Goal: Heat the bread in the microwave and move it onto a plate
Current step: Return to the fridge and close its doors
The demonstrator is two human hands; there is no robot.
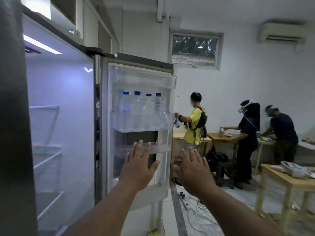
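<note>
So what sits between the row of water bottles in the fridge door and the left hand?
In the head view, only a clear, empty door shelf lies between the water bottles and the left hand, whose fingertips overlap its front edge.

Five water bottles (137, 113), three people (196, 120), two hands (139, 166).

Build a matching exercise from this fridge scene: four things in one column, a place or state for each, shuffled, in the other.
Things:
1. water bottles
2. left hand
3. right hand
4. fridge door

Places or states:
A. swung open
B. standing in the upper door shelf
C. open, raised past the door's outer edge
D. open, raised in front of the lower door shelf

Pairs: 1-B, 2-D, 3-C, 4-A
</note>
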